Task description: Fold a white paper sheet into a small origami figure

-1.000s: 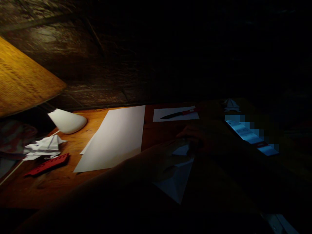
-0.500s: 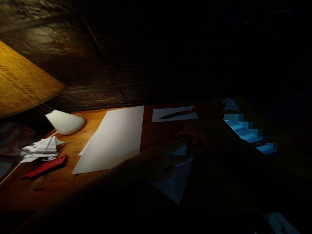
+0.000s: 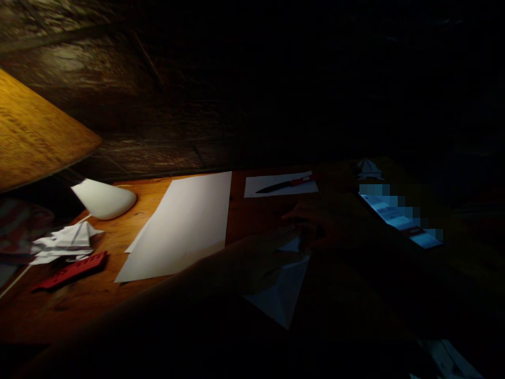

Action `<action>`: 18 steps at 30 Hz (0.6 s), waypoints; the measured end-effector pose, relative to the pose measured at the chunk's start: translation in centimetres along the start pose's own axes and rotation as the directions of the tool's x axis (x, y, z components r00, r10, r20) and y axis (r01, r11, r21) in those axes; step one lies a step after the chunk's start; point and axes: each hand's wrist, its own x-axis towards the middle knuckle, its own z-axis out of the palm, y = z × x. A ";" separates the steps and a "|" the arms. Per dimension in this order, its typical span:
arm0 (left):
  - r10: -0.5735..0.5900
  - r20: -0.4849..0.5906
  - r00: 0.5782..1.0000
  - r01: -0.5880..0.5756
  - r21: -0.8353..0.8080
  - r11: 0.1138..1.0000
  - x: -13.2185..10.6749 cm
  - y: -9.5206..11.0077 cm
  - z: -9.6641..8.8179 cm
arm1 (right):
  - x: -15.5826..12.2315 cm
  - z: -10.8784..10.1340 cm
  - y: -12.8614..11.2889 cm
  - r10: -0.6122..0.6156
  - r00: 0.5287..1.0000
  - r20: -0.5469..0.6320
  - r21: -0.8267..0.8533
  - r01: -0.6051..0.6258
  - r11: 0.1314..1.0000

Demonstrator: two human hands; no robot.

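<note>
Folded white paper [image 3: 282,295] is lying toward the near edge of the desk [image 3: 242,210], just right of centre, with one pointed corner aiming at that edge. The left hand [image 3: 256,263] is resting across the upper part of the paper, palm down, and is bearing on it against the wood. The right hand [image 3: 329,223] is reaching in from the right, close beside the left hand but not clearly touching it. Its fingers [image 3: 300,213] are curving down toward a small upper flap [image 3: 294,245] of the paper. The shadow is too deep to tell whether either hand is clamping the paper or only pressing on it.

A large white sheet [image 3: 177,226] is lying flat at the centre of the desk. Toward the far edge, a knife with a red handle [image 3: 284,185] is resting on a smaller sheet [image 3: 276,178]. Near the left edge are a white paper cone [image 3: 103,199], a loosely folded paper shape [image 3: 65,242] and a red strip [image 3: 69,271]. Toward the far right corner, a small folded paper figure [image 3: 369,169] is standing beyond a lit phone [image 3: 398,218], whose screen is pixelated.
</note>
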 end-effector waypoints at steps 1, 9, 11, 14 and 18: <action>0.002 0.009 1.000 -0.002 0.001 1.000 0.0 0.1 -0.2 | 0.0 0.0 0.0 -0.003 1.000 -0.001 -0.002 0.003 1.000; 0.013 0.047 0.999 -0.013 -0.013 1.000 -0.1 0.2 -0.7 | 0.1 -0.3 -0.7 0.035 0.999 -0.011 0.003 -0.035 0.999; 0.017 0.044 0.999 -0.016 -0.021 1.000 -0.1 0.2 -0.6 | 0.0 -0.3 -0.9 0.036 0.999 -0.014 0.010 -0.036 0.999; 0.023 0.029 0.999 -0.022 -0.035 0.999 -0.1 0.3 -0.4 | -0.1 -0.3 -1.0 0.057 0.998 -0.028 0.043 -0.056 0.997; 0.028 0.009 1.000 -0.027 -0.052 0.998 -0.3 0.4 -0.3 | 0.1 -0.1 -0.6 0.091 0.994 -0.067 0.126 -0.082 0.989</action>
